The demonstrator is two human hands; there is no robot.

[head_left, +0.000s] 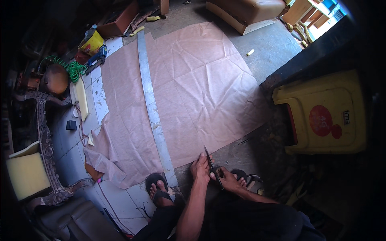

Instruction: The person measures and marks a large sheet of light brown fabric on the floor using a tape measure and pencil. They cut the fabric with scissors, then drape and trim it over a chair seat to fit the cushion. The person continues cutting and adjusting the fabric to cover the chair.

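Open floor point(271, 56) borders the creased pink cloth point(193, 96) far right; near, the right hand point(228, 181) grips a slim dark tool point(213, 169), left hand's point(200, 168) hold unclear.

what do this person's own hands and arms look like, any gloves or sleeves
The ungloved left hand and ungloved right hand show no rings I can make out. The left forearm and right forearm are uncovered where visible, without watch or bracelet.

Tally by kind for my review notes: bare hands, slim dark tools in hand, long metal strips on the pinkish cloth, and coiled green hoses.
Bare hands: 2 (left hand, right hand)
Slim dark tool: 1
Long metal strip: 1
Coiled green hose: 1
Total: 5
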